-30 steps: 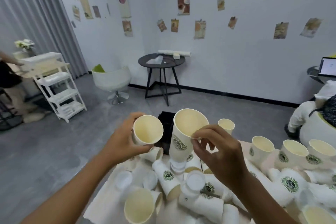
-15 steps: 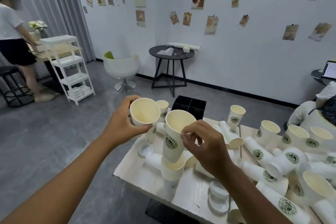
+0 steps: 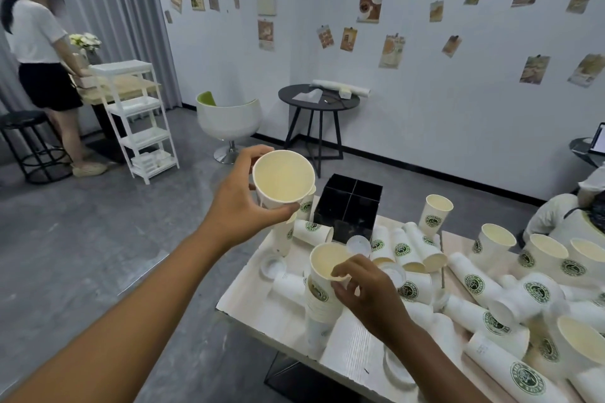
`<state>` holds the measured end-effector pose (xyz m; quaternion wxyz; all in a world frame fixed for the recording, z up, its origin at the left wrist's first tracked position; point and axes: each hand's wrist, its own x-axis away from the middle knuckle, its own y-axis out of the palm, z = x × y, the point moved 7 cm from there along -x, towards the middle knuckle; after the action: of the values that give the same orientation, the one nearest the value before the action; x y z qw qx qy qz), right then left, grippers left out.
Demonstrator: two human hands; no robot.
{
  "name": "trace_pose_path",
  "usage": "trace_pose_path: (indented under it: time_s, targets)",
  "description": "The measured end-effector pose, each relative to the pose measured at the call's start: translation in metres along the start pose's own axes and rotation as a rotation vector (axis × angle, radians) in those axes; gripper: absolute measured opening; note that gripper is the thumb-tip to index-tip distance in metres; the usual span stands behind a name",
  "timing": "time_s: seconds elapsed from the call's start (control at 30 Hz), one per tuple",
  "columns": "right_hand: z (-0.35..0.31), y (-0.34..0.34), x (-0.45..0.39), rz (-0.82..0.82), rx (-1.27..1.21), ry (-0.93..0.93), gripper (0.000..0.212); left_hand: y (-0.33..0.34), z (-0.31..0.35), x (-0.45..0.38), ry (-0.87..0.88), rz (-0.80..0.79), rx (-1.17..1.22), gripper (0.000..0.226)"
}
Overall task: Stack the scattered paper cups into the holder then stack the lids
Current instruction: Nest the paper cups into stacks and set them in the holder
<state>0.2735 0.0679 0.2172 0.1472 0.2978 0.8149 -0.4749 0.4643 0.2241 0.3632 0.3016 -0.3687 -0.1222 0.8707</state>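
Paper everywhere on the table (image 3: 347,347), most cups lying loose at right. Head view only: left hand (image 3: 242,209) gripping one cup (image 3: 283,180), raised; right hand (image 3: 370,291) pinching rim of the nested stack (image 3: 322,291), near edge. Black holder (image 3: 348,206) at far side, seemingly unfilled. Lids (image 3: 271,267) scattered, unstacked. Early stage, probably.

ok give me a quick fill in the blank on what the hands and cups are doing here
1. The left hand holds a single cup with its open mouth facing the ____.
2. The right hand pinches the ____ of the top cup on a stack of cups.
3. The black holder is divided into ____ compartments.

Missing words: camera; rim; four
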Motion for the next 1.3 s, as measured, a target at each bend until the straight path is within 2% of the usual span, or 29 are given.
trace_pose_path:
  time_s: [0.17, 0.37, 0.5, 0.77, 1.07, 1.3]
  targets:
    - [0.002, 0.000, 0.010, -0.038, 0.020, 0.013, 0.022, 0.003, 0.019, -0.004, 0.020, 0.006, 0.079, 0.087]
    - [-0.004, -0.031, 0.006, 0.092, 0.036, 0.026, 0.023, 0.022, 0.036, 0.002, 0.024, -0.045, 0.218, 0.084]
    - [-0.006, -0.053, 0.007, 0.182, 0.029, 0.024, 0.031, 0.045, 0.030, 0.013, -0.003, -0.125, 0.206, 0.088]
    - [-0.004, -0.069, 0.011, 0.259, 0.005, 0.028, 0.043, 0.085, 0.010, 0.038, -0.072, -0.268, 0.176, 0.091]
    - [0.004, -0.063, 0.019, 0.206, -0.032, 0.116, 0.047, 0.110, -0.035, 0.053, -0.230, -0.334, 0.149, 0.091]
    - [0.008, -0.046, 0.015, 0.186, -0.137, 0.201, 0.044, 0.122, -0.057, 0.051, -0.287, -0.307, 0.179, 0.083]
